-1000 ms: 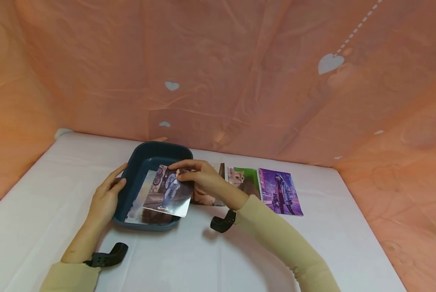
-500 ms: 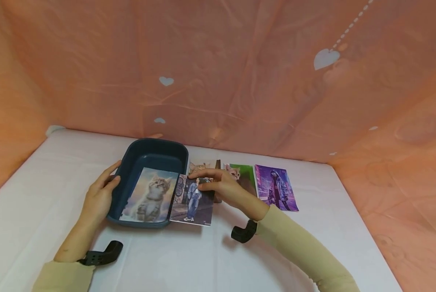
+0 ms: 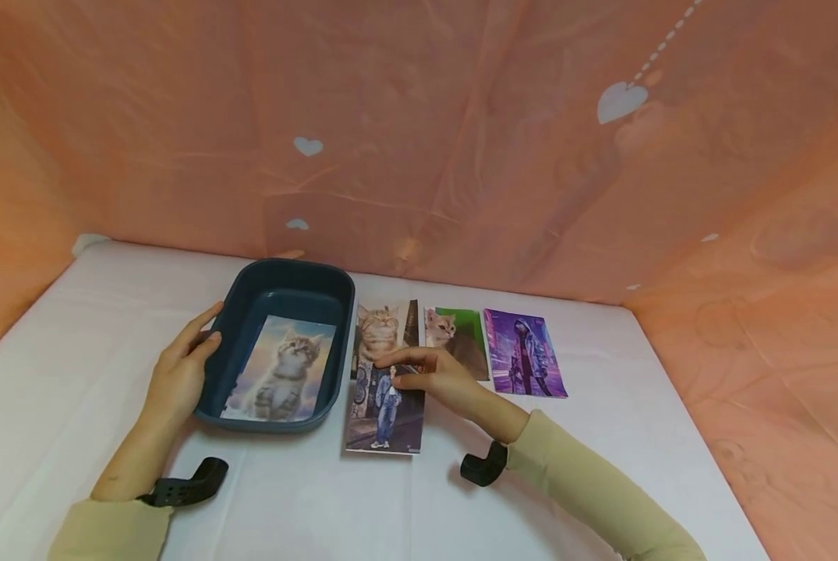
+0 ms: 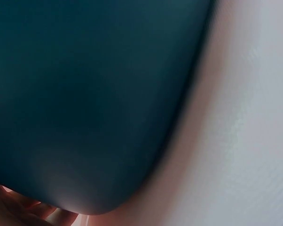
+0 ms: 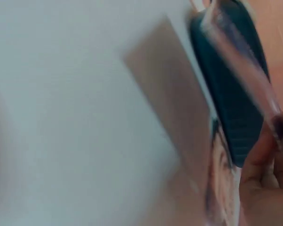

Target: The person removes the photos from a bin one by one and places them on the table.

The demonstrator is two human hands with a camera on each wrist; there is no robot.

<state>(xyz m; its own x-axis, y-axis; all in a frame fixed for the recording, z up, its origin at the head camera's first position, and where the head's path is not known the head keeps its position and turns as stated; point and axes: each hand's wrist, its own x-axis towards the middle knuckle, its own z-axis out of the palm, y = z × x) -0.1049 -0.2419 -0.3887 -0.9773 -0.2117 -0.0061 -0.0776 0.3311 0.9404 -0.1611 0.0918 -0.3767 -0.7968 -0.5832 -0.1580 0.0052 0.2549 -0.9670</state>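
My left hand (image 3: 176, 375) holds the left side of a dark blue-green plastic bin (image 3: 295, 287), thumb at the rim. In the left wrist view the bin's outer wall (image 4: 85, 94) fills much of the picture, and some fingers (image 4: 57, 214) show below it. A kitten picture card (image 3: 294, 366) lies inside the bin. Right of it, my right hand (image 3: 450, 382) pinches a picture card of a standing person in blue clothes (image 3: 385, 417) by its upper part. This card is raised over the white table and overlaps the lower part of a sleeping-cat card (image 3: 379, 327). The right wrist view shows it edge-on.
A cat card with a green background (image 3: 471, 347) and a purple card with a hooded figure (image 3: 527, 354) lie in a row to the right. An orange cloth with white hearts (image 3: 622, 101) stands behind and beside the white table (image 3: 306, 499).
My right hand has moved the person card rightward and toward me, out from over the bin, uncovering the kitten card inside. The left hand stays on the bin; the head view has shifted slightly.
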